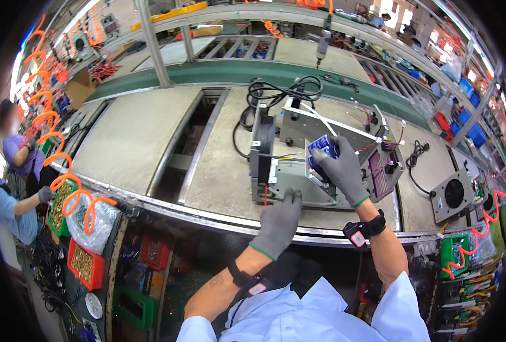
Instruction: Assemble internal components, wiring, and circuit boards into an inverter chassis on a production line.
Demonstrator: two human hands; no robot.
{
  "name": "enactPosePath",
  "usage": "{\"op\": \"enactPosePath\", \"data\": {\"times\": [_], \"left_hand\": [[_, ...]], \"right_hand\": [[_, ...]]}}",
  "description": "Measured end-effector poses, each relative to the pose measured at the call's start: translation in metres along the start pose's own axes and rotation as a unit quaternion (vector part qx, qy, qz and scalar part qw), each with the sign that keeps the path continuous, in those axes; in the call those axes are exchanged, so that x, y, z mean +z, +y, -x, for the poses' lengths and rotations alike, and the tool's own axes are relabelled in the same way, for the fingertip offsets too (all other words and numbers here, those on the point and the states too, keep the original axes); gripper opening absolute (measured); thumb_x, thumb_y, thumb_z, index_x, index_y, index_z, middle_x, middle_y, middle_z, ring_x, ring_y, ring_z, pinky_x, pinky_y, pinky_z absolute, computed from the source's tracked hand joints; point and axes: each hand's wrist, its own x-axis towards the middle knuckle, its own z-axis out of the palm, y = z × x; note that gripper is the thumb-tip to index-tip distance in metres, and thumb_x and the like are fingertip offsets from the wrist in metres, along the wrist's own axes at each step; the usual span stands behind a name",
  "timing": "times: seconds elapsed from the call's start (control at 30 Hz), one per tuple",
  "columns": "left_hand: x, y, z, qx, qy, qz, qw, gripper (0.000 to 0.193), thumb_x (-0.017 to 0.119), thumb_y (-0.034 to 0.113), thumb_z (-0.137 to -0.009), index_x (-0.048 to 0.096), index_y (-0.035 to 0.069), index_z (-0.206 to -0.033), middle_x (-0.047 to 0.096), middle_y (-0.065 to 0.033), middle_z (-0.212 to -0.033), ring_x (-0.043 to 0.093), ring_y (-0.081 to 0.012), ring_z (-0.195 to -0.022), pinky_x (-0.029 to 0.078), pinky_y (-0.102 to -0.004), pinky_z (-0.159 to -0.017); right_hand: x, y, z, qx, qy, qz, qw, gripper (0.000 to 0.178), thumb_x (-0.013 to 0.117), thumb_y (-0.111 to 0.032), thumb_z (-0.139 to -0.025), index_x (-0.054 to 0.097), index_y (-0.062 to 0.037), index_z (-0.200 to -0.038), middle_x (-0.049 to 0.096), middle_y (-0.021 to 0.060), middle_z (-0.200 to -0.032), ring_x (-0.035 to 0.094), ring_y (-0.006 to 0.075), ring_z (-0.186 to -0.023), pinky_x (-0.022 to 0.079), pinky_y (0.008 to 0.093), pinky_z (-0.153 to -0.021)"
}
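A pale surface [218, 165] carries an open, grey metal chassis [293, 176]. The grey-gloved left hand [280, 223] touches its near edge, grip unclear to me; the grey-gloved right hand [344, 171] clamps and partly hides a blue-topped circuit board [322, 146] amid its panels.

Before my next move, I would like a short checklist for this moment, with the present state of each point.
1. Circuit board with blue cylindrical parts gripped by the grey-gloved right hand: ok.
2. Grey-gloved left hand holding the open grey metal chassis: cannot tell; it reaches the near edge.
3. Board lying flat in the chassis: not ok; it is tilted in the hand.
4. Looped black cable clear of both hands: ok, it lies toward the far side.
5. Grey-and-black hanging power tool clear of both hands: ok.
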Motion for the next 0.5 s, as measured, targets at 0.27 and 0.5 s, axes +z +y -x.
{"op": "enactPosePath", "data": {"times": [0.27, 0.5], "left_hand": [[-0.001, -0.017, -0.023, -0.006, -0.019, -0.100, 0.995, 0.032, 0.069, 0.012, -0.086, 0.064, 0.009, -0.117, 0.063, -0.0085, -0.109, 0.073, -0.0258, -0.092, 0.059, -0.0406, -0.066], [-0.029, -0.046, 0.052, 0.133, 0.081, 0.033, 0.987, 0.027, 0.067, 0.006, -0.081, 0.065, 0.006, -0.108, 0.065, -0.0115, -0.115, 0.067, -0.0295, -0.088, 0.055, -0.0434, -0.074]], "right_hand": [[-0.029, 0.013, -0.003, 0.018, 0.007, 0.094, 0.995, 0.065, 0.080, -0.050, -0.083, 0.065, -0.0013, -0.123, 0.073, 0.0194, -0.112, 0.074, 0.0310, -0.101, 0.057, 0.0423, -0.089], [0.001, 0.025, 0.001, -0.122, 0.004, 0.179, 0.976, 0.057, 0.083, -0.047, -0.075, 0.066, -0.0087, -0.113, 0.065, 0.0144, -0.102, 0.072, 0.0340, -0.083, 0.059, 0.0444, -0.074]]}}
